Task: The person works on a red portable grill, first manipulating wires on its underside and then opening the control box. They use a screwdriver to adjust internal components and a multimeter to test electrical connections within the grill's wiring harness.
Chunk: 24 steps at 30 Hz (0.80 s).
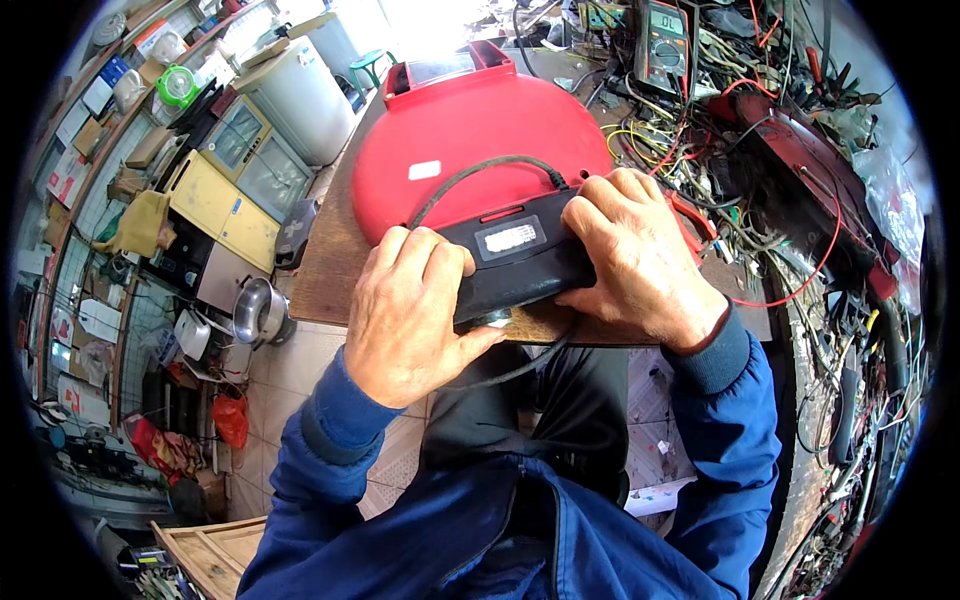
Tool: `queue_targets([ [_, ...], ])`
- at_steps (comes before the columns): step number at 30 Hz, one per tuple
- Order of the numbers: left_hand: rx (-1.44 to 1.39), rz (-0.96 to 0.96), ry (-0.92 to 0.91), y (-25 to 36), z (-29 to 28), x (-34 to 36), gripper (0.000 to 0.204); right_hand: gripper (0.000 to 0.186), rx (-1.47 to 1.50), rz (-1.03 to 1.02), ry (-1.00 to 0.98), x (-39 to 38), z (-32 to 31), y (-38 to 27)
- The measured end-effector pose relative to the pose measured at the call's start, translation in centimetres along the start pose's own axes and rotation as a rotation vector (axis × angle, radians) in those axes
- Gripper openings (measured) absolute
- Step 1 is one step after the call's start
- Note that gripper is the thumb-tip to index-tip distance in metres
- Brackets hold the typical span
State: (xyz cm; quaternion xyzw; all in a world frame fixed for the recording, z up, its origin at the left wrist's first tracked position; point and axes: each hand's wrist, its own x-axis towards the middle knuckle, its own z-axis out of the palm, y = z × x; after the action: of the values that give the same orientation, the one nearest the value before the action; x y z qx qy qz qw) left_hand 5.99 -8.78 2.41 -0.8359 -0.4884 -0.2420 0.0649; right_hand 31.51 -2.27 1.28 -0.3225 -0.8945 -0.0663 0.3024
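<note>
A large round red appliance (480, 130) lies on the brown wooden table, a small white label on its surface. At its near edge is a black plastic housing (530, 285) with a pale label, and a black cord (470, 170) loops over it. My left hand (405, 310) grips the housing's left end, thumb along the near side. The right end is held by my right hand (640, 260), fingers over the top and thumb at the near edge. A round knob-like part (493, 318) shows beneath the housing by my left thumb. The undersides of both grips are hidden.
A multimeter (663, 50) stands at the back right, among tangled wires (690, 150). A dark red panel (825, 190) and tools crowd the right side. On the left are shelves, a white refrigerator (300, 100) and a metal pot (260, 310). The wooden table (325, 255) ends near my lap.
</note>
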Motion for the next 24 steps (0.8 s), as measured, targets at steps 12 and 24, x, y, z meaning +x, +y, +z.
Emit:
queue_targets([
  [12, -0.049, 0.024, -0.021, -0.3, -0.1, 0.9, 0.063, 0.058, 0.046, -0.083, -0.109, 1.3, -0.6, 0.9],
  [24, -0.134, 0.07, -0.04, -2.1, -0.4, 0.9, 0.052, 0.066, 0.017, -0.012, -0.008, -0.6, -0.8, -0.5],
])
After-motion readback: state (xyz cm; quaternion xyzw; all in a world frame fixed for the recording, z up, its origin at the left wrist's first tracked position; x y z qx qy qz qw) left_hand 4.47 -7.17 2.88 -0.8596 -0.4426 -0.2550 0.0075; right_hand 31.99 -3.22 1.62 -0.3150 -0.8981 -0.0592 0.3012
